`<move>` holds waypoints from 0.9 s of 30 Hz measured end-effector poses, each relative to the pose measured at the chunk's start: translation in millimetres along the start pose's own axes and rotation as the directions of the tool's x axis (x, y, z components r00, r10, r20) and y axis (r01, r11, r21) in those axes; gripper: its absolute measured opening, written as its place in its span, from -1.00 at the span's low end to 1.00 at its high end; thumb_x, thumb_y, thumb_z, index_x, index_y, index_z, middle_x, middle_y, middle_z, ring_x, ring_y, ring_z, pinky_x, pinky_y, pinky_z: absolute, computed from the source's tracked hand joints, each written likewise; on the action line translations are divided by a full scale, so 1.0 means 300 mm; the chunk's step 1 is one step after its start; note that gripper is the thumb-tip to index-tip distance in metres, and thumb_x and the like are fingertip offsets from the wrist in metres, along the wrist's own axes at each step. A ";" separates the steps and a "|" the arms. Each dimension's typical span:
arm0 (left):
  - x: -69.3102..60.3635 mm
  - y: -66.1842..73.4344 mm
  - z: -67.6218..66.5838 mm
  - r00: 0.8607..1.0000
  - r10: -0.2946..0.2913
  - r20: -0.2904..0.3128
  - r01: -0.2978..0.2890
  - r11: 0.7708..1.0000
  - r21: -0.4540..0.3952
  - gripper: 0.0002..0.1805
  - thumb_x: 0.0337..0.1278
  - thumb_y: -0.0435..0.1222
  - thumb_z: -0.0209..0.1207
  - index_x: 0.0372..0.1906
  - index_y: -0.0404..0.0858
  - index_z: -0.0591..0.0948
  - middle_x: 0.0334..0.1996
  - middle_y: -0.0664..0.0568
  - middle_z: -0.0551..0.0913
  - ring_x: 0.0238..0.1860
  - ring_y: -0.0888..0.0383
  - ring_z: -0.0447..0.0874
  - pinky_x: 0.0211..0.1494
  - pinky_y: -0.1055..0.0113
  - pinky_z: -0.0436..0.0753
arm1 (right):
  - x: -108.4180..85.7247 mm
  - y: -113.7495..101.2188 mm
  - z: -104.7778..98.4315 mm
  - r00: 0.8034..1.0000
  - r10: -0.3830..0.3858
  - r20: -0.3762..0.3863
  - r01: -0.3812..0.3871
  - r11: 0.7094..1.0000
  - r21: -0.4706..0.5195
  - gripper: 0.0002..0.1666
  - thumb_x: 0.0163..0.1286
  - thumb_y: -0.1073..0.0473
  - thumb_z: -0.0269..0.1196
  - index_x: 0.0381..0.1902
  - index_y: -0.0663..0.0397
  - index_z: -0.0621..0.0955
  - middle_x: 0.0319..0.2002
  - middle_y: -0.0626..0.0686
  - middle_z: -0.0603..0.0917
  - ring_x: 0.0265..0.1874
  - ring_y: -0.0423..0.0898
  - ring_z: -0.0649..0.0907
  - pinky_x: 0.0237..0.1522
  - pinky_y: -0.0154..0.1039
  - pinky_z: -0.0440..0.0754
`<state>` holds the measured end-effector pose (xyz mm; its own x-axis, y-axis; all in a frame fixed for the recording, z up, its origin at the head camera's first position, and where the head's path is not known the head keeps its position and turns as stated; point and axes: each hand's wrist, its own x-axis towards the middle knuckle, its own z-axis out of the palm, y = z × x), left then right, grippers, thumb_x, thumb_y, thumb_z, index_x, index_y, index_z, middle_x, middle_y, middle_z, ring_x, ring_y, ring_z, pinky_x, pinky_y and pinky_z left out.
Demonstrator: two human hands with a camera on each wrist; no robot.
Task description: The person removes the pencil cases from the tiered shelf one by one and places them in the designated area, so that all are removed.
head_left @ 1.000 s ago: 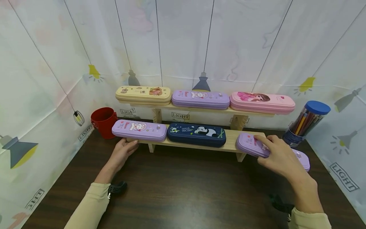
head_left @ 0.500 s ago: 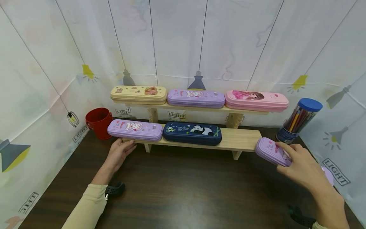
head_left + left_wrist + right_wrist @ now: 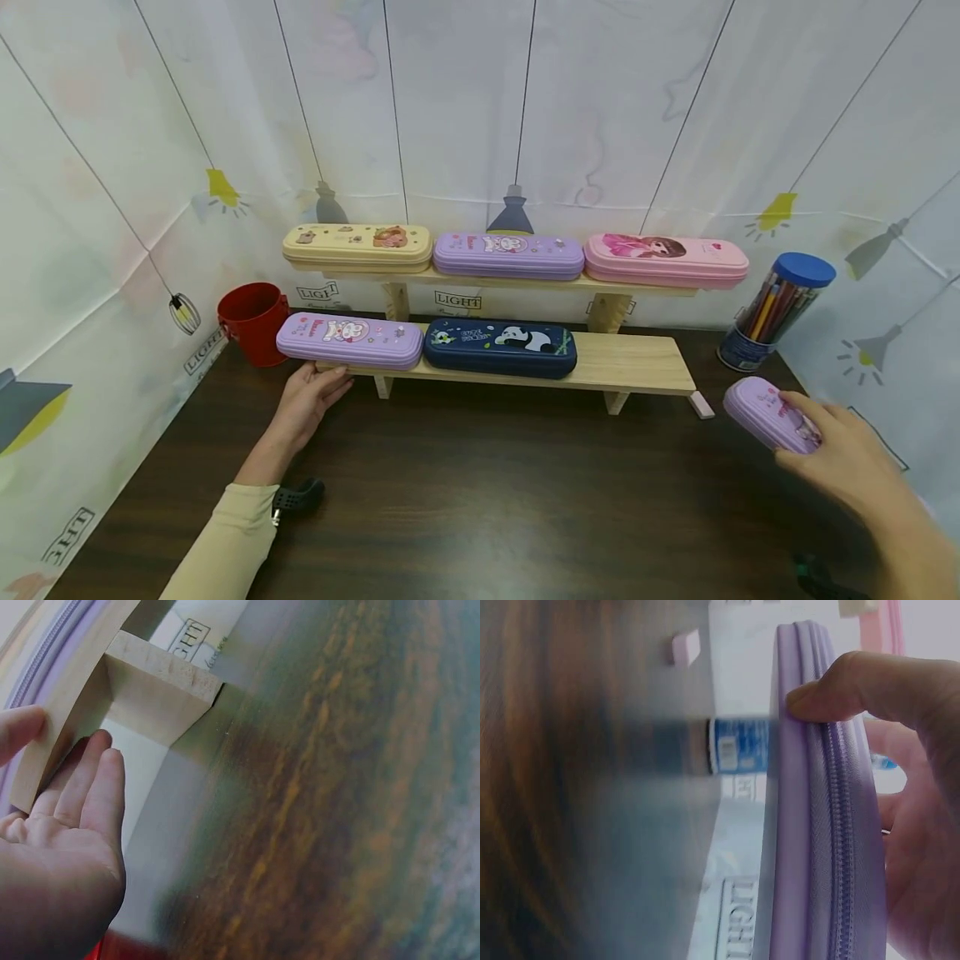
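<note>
Off the right end of the wooden shelf (image 3: 637, 363), my right hand (image 3: 862, 467) holds a purple pencil case (image 3: 767, 410) in the air. The right wrist view shows the thumb of that hand (image 3: 930, 735) pressed on the case (image 3: 793, 825) beside its zipper. My left hand (image 3: 306, 410) grips the shelf's lower board at its left end. In the left wrist view, that hand (image 3: 64, 862) has its fingers under the board and its thumb at the front edge. On this board lie another purple case (image 3: 349, 340) and a navy panda case (image 3: 499, 348), side by side.
Yellow (image 3: 357, 248), purple (image 3: 508, 256) and pink (image 3: 666, 261) cases line the upper board. A red bucket (image 3: 253, 325) stands at the left, a blue-lidded pencil jar (image 3: 776, 312) at the back right. A small pale block (image 3: 701, 406) lies by the shelf's right end.
My right hand has lifted the purple case off the lower board's right end and carried it rightward, uncovering the bare wood and the small block. My left hand keeps its place at the shelf.
</note>
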<state>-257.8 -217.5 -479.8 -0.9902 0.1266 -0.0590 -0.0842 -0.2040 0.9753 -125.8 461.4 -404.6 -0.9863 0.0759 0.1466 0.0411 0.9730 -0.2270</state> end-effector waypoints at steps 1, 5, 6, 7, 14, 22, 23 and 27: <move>-0.001 0.001 0.000 1.000 0.001 0.001 -0.001 1.000 0.000 -0.37 0.39 -0.21 0.17 0.41 -0.23 0.17 0.13 0.17 0.54 0.12 0.38 0.63 0.35 0.27 0.54 | -0.003 0.016 0.000 1.000 0.007 0.010 -0.007 1.000 -0.009 0.04 -0.06 -0.01 0.50 0.36 0.22 0.35 0.00 0.57 0.45 -0.16 0.44 0.47 -0.35 0.26 0.51; -0.003 0.004 0.001 1.000 0.000 -0.004 0.000 1.000 0.004 -0.38 0.39 -0.20 0.17 0.40 -0.22 0.18 0.10 0.18 0.56 0.11 0.39 0.64 0.37 0.24 0.52 | -0.014 0.076 0.001 0.994 0.064 0.085 -0.060 0.997 -0.041 0.06 0.03 -0.09 0.47 0.36 0.31 0.30 -0.06 0.59 0.46 -0.21 0.41 0.49 -0.36 0.21 0.51; -0.004 0.005 0.001 1.000 -0.001 -0.005 0.001 1.000 0.007 -0.38 0.39 -0.20 0.17 0.39 -0.22 0.18 0.10 0.19 0.56 0.10 0.39 0.64 0.37 0.24 0.52 | -0.016 0.090 0.002 0.992 0.075 0.101 -0.071 0.996 -0.047 0.06 0.04 -0.10 0.46 0.36 0.33 0.29 -0.06 0.60 0.45 -0.20 0.43 0.50 -0.34 0.22 0.52; -0.004 0.006 0.002 1.000 0.000 -0.004 0.000 1.000 0.008 -0.39 0.39 -0.21 0.17 0.39 -0.21 0.19 0.09 0.19 0.57 0.10 0.39 0.64 0.38 0.23 0.52 | -0.018 0.103 0.003 0.987 0.096 0.128 -0.090 0.994 -0.055 0.08 0.06 -0.13 0.45 0.37 0.35 0.26 -0.04 0.62 0.43 -0.18 0.45 0.48 -0.29 0.30 0.53; -0.004 0.007 0.003 1.000 0.006 -0.001 -0.006 1.000 0.009 -0.47 0.40 -0.22 0.16 0.33 -0.18 0.23 0.07 0.20 0.58 0.09 0.39 0.65 0.35 0.27 0.56 | -0.036 0.174 0.018 0.944 0.200 0.262 -0.186 0.979 -0.079 0.20 0.15 -0.27 0.36 0.41 0.44 0.12 0.07 0.69 0.29 -0.04 0.58 0.38 -0.09 0.52 0.46; -0.004 0.006 0.004 1.000 0.006 -0.005 -0.006 1.000 0.004 -0.42 0.39 -0.21 0.17 0.37 -0.20 0.20 0.08 0.21 0.57 0.08 0.39 0.65 0.33 0.27 0.56 | -0.060 0.234 0.033 0.953 0.180 0.243 -0.163 0.983 -0.086 0.18 0.18 -0.27 0.34 0.38 0.47 0.11 0.10 0.76 0.26 -0.02 0.64 0.38 -0.06 0.51 0.46; -0.004 0.006 0.005 1.000 0.006 -0.005 -0.006 1.000 0.005 -0.41 0.39 -0.21 0.17 0.37 -0.21 0.20 0.08 0.21 0.57 0.08 0.39 0.65 0.34 0.27 0.55 | -0.062 0.240 0.033 0.954 0.175 0.242 -0.159 0.984 -0.085 0.18 0.18 -0.27 0.34 0.38 0.48 0.11 0.10 0.77 0.26 -0.02 0.66 0.38 -0.06 0.51 0.46; -0.004 0.004 0.005 1.000 0.010 -0.002 -0.010 1.000 0.009 -0.42 0.40 -0.21 0.17 0.36 -0.21 0.20 0.08 0.21 0.58 0.08 0.39 0.65 0.33 0.28 0.57 | -0.069 0.254 0.032 0.955 0.174 0.239 -0.157 0.984 -0.087 0.17 0.18 -0.27 0.33 0.35 0.51 0.12 0.08 0.78 0.27 -0.07 0.64 0.42 -0.10 0.50 0.48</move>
<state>-256.7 -216.3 -478.3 -0.9912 0.1228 -0.0492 -0.0728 -0.1961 0.9779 -103.7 531.9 -434.1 -0.9733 0.1895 -0.1299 0.2094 0.9642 -0.1628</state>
